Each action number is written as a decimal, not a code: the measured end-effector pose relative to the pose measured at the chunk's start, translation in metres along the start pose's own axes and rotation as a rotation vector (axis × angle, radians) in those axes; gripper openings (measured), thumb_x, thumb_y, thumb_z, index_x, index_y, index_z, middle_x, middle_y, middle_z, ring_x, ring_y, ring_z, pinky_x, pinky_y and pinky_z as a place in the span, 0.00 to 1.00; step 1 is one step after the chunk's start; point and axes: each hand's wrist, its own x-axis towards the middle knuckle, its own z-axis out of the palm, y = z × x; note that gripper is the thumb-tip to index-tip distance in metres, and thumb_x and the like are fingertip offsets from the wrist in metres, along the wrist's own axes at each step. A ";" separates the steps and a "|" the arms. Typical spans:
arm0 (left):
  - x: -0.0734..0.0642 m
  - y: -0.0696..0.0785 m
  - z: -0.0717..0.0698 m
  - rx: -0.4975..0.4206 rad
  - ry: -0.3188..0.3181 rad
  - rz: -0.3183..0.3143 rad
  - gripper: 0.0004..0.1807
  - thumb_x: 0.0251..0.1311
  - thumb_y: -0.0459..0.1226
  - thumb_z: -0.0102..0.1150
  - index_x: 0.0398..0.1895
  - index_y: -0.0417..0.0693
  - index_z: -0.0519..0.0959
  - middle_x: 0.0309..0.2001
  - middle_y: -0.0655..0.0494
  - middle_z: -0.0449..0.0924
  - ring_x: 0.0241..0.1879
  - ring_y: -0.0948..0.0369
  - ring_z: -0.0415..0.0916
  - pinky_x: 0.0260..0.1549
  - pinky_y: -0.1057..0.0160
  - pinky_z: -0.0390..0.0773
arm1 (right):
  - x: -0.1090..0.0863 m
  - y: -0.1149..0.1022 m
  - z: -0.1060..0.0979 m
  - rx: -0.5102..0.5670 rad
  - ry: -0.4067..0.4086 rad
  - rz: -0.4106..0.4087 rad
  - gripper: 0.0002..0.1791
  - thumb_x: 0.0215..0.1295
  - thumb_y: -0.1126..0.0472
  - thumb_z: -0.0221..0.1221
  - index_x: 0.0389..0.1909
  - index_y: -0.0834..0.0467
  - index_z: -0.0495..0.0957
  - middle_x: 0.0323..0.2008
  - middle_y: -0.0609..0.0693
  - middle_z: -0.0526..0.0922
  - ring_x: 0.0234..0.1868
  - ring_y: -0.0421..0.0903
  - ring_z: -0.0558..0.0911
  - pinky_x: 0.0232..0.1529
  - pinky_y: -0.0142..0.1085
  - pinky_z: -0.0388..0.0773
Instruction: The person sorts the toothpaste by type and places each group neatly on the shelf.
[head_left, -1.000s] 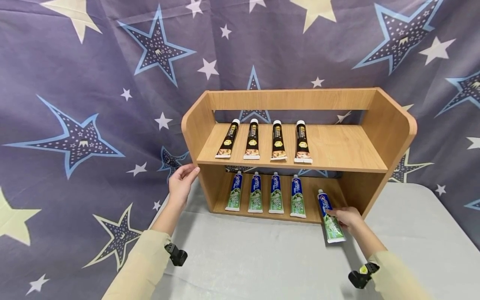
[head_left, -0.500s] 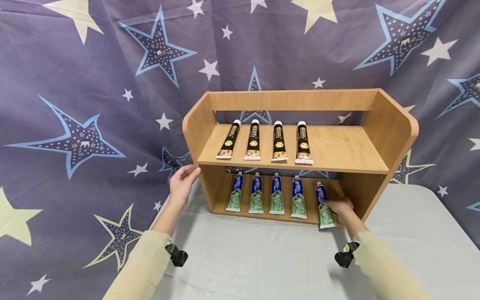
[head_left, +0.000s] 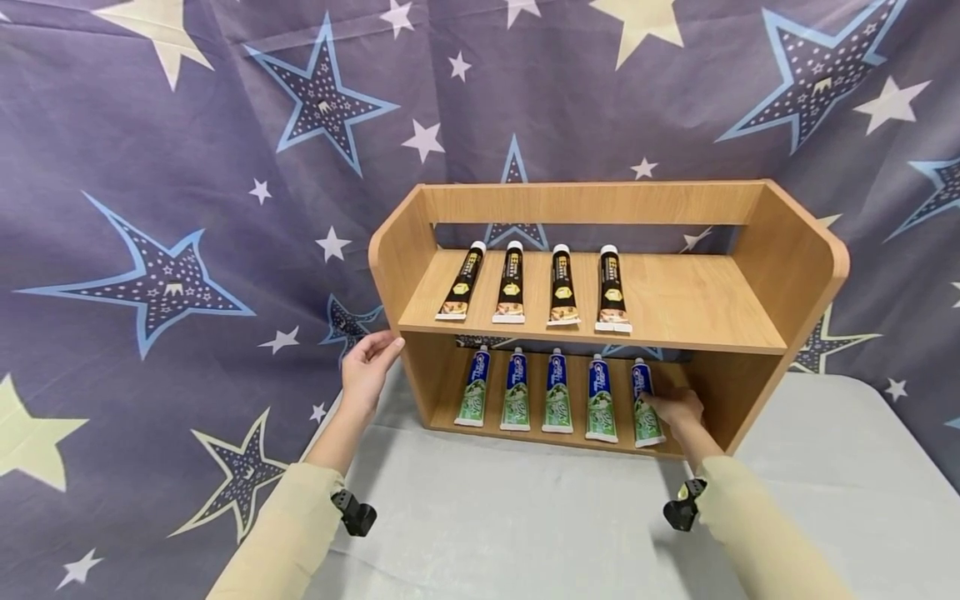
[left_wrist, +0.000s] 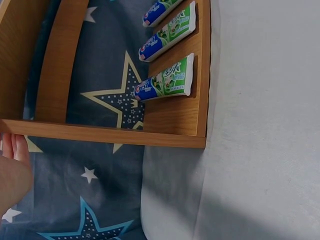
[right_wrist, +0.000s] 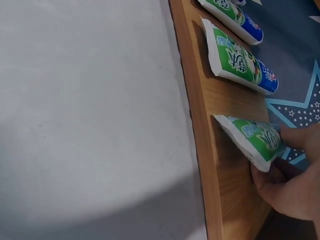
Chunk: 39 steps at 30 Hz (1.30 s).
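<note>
My right hand [head_left: 678, 408] grips a blue-and-green toothpaste tube [head_left: 647, 417] at the right end of the lower shelf. In the right wrist view this tube [right_wrist: 255, 137] lies tilted between thumb and fingers, its flat end near the shelf's front edge. Several matching tubes [head_left: 557, 396] lie in a row to its left, caps toward the back. With its fingertips, my left hand [head_left: 365, 375] touches the left side panel of the wooden shelf unit [head_left: 592, 337]. The left wrist view shows the left hand's fingers [left_wrist: 20, 147] extended against the panel's outer face.
Several black toothpaste tubes [head_left: 512, 283] lie on the upper shelf, with bare wood [head_left: 693, 292] to their right. The unit stands on a grey-white covered table [head_left: 510, 517]. Behind it hangs a purple star-patterned curtain [head_left: 225, 167].
My right hand has carried its toothpaste tube inward and slightly left, from overhanging the front edge to lying within the lower shelf's row. The left hand stays at the side panel.
</note>
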 end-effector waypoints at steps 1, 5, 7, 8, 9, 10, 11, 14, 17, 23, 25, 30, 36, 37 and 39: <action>0.000 0.000 0.000 -0.002 0.000 -0.001 0.15 0.59 0.32 0.63 0.47 0.35 0.76 0.29 0.75 0.80 0.36 0.75 0.78 0.41 0.79 0.80 | -0.001 0.001 -0.001 -0.028 0.017 -0.028 0.36 0.61 0.51 0.60 0.62 0.72 0.66 0.62 0.75 0.67 0.59 0.67 0.70 0.66 0.54 0.67; 0.000 0.002 0.002 -0.003 -0.002 -0.003 0.15 0.58 0.32 0.63 0.47 0.35 0.76 0.29 0.75 0.79 0.36 0.75 0.78 0.41 0.79 0.80 | -0.004 0.004 -0.004 -0.120 0.098 -0.144 0.25 0.59 0.53 0.59 0.52 0.67 0.77 0.54 0.70 0.77 0.54 0.66 0.76 0.57 0.53 0.73; 0.000 0.002 0.003 -0.001 -0.004 -0.005 0.15 0.59 0.32 0.63 0.48 0.35 0.76 0.29 0.76 0.79 0.36 0.75 0.78 0.41 0.79 0.80 | -0.007 0.005 -0.006 -0.113 0.131 -0.163 0.23 0.60 0.54 0.58 0.50 0.66 0.79 0.53 0.67 0.78 0.54 0.65 0.77 0.56 0.52 0.73; 0.000 0.002 0.003 0.002 -0.004 -0.006 0.15 0.59 0.32 0.63 0.48 0.35 0.76 0.29 0.76 0.79 0.36 0.75 0.78 0.41 0.79 0.79 | -0.008 0.007 -0.006 -0.101 0.142 -0.165 0.23 0.60 0.54 0.58 0.50 0.66 0.79 0.53 0.67 0.79 0.54 0.65 0.77 0.56 0.52 0.72; 0.000 0.002 0.003 0.003 -0.003 -0.007 0.15 0.59 0.33 0.63 0.48 0.35 0.76 0.29 0.76 0.79 0.36 0.75 0.78 0.41 0.79 0.79 | -0.010 0.008 -0.006 -0.088 0.157 -0.171 0.23 0.60 0.55 0.58 0.50 0.67 0.79 0.53 0.67 0.79 0.54 0.65 0.77 0.56 0.52 0.72; 0.000 0.002 0.003 0.005 -0.002 -0.008 0.16 0.59 0.33 0.63 0.48 0.35 0.76 0.29 0.76 0.79 0.36 0.75 0.78 0.41 0.79 0.79 | -0.012 0.010 -0.006 -0.062 0.167 -0.171 0.23 0.60 0.56 0.58 0.50 0.68 0.78 0.54 0.67 0.79 0.55 0.65 0.76 0.57 0.52 0.72; 0.000 0.002 0.003 0.006 -0.002 -0.010 0.16 0.59 0.33 0.63 0.48 0.35 0.76 0.29 0.76 0.79 0.36 0.75 0.78 0.41 0.79 0.79 | -0.014 0.011 -0.007 -0.035 0.169 -0.168 0.23 0.60 0.56 0.58 0.51 0.68 0.78 0.54 0.67 0.78 0.57 0.65 0.75 0.59 0.52 0.71; -0.001 0.002 0.003 0.007 0.008 -0.015 0.16 0.58 0.34 0.64 0.47 0.35 0.77 0.30 0.75 0.79 0.36 0.75 0.78 0.41 0.79 0.79 | -0.022 0.015 -0.008 -0.016 0.160 -0.202 0.23 0.61 0.57 0.58 0.52 0.68 0.77 0.54 0.65 0.79 0.59 0.66 0.73 0.61 0.52 0.70; -0.002 0.003 0.004 0.007 0.007 -0.015 0.16 0.58 0.34 0.64 0.48 0.35 0.77 0.30 0.75 0.79 0.36 0.74 0.77 0.40 0.79 0.79 | -0.033 0.018 -0.013 -0.049 0.139 -0.256 0.23 0.61 0.57 0.58 0.52 0.68 0.76 0.52 0.65 0.80 0.58 0.66 0.74 0.59 0.53 0.70; -0.002 0.006 0.007 0.001 0.007 -0.005 0.16 0.59 0.32 0.63 0.49 0.34 0.76 0.29 0.76 0.79 0.35 0.76 0.77 0.40 0.80 0.79 | -0.058 0.028 -0.027 -0.129 0.114 -0.375 0.24 0.62 0.56 0.59 0.53 0.69 0.76 0.48 0.68 0.82 0.50 0.65 0.80 0.51 0.54 0.76; -0.002 0.006 0.008 -0.009 0.013 -0.005 0.15 0.59 0.32 0.63 0.48 0.35 0.77 0.28 0.76 0.79 0.35 0.76 0.77 0.40 0.80 0.80 | -0.067 0.032 -0.033 -0.134 0.098 -0.400 0.24 0.63 0.57 0.60 0.54 0.69 0.75 0.47 0.68 0.82 0.47 0.64 0.81 0.48 0.53 0.79; 0.000 0.007 0.008 -0.084 0.008 -0.005 0.08 0.59 0.31 0.62 0.42 0.41 0.78 0.28 0.72 0.80 0.34 0.74 0.78 0.40 0.78 0.81 | -0.090 0.038 -0.050 -0.118 0.047 -0.426 0.23 0.64 0.57 0.60 0.54 0.70 0.74 0.46 0.68 0.82 0.47 0.63 0.82 0.45 0.49 0.82; 0.002 0.013 -0.001 -0.173 -0.019 0.022 0.05 0.60 0.29 0.60 0.38 0.43 0.78 0.29 0.68 0.82 0.34 0.72 0.81 0.41 0.75 0.83 | -0.103 0.035 -0.070 -0.136 0.050 -0.467 0.20 0.64 0.55 0.60 0.50 0.67 0.78 0.45 0.64 0.85 0.45 0.59 0.85 0.41 0.40 0.83; 0.002 0.014 -0.002 -0.156 -0.026 0.032 0.06 0.60 0.28 0.59 0.40 0.40 0.78 0.29 0.69 0.82 0.34 0.73 0.81 0.42 0.74 0.83 | -0.104 0.036 -0.075 -0.142 0.057 -0.468 0.20 0.65 0.55 0.60 0.49 0.66 0.79 0.45 0.63 0.85 0.44 0.58 0.86 0.40 0.38 0.83; -0.001 0.017 -0.006 -0.092 -0.033 0.055 0.10 0.61 0.29 0.60 0.44 0.34 0.77 0.29 0.71 0.82 0.34 0.74 0.80 0.42 0.76 0.82 | -0.107 0.037 -0.083 -0.153 0.068 -0.459 0.20 0.66 0.52 0.58 0.50 0.65 0.79 0.46 0.63 0.85 0.44 0.57 0.86 0.39 0.36 0.82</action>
